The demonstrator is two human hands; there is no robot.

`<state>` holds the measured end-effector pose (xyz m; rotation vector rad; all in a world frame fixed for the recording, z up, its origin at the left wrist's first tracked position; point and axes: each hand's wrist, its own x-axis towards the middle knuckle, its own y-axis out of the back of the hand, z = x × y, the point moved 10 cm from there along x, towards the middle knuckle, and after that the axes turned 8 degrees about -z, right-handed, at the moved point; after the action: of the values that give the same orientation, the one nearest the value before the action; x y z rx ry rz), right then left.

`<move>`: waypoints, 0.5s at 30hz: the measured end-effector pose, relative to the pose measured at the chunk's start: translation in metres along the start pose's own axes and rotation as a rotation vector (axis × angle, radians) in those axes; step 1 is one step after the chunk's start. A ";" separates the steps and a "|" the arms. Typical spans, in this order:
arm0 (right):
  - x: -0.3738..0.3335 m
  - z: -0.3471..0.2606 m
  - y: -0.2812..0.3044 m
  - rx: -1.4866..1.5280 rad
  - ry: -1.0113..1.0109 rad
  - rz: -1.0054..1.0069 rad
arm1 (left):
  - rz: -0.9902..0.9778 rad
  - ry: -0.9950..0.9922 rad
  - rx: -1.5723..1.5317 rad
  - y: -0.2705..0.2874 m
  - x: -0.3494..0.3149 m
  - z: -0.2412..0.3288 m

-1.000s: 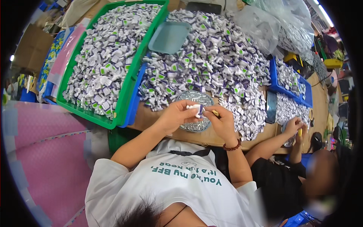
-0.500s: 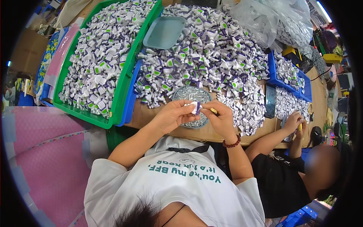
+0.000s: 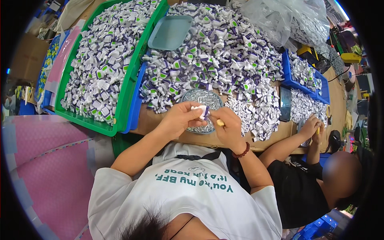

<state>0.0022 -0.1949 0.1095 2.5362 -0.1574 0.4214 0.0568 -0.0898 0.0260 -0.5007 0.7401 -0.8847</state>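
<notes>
My left hand [image 3: 182,120] pinches a small white and purple plastic piece [image 3: 203,111] between thumb and fingers, above a round bowl [image 3: 219,101] of short silver metal pieces. Closed around a small yellow-handled tool [image 3: 220,123], perhaps a screwdriver, my right hand [image 3: 231,127] is right beside that piece. The tool's tip is hidden by my fingers. Beyond the bowl spreads a large heap of white and purple pieces [image 3: 216,52], some with green patches. Smaller white pieces [image 3: 256,118] are piled to the right of my right hand.
A green tray [image 3: 130,76] full of similar pieces stands at the left, with a blue tray edge beside it. A pale lid-like tray [image 3: 170,33] rests on the heap. At the right are a phone [image 3: 285,104], a blue bin [image 3: 306,86] and a co-worker's hands [image 3: 314,128].
My right hand has rolled, and the yellow handle now points at a different angle, lower and further left. My left hand has shifted slightly left, still pinching the plastic piece.
</notes>
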 end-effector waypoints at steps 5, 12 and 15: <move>0.001 0.014 -0.007 -0.006 -0.131 -0.066 | -0.007 -0.204 0.381 -0.009 -0.005 0.014; 0.007 0.006 0.000 -0.035 -0.097 -0.080 | -0.095 -0.453 0.904 -0.036 -0.016 0.046; 0.008 0.002 -0.001 -0.053 -0.088 -0.091 | -0.062 -0.483 0.958 -0.036 -0.019 0.048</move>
<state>0.0104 -0.1950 0.1101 2.4998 -0.0845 0.2672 0.0664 -0.0892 0.0881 0.1305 -0.1769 -1.0111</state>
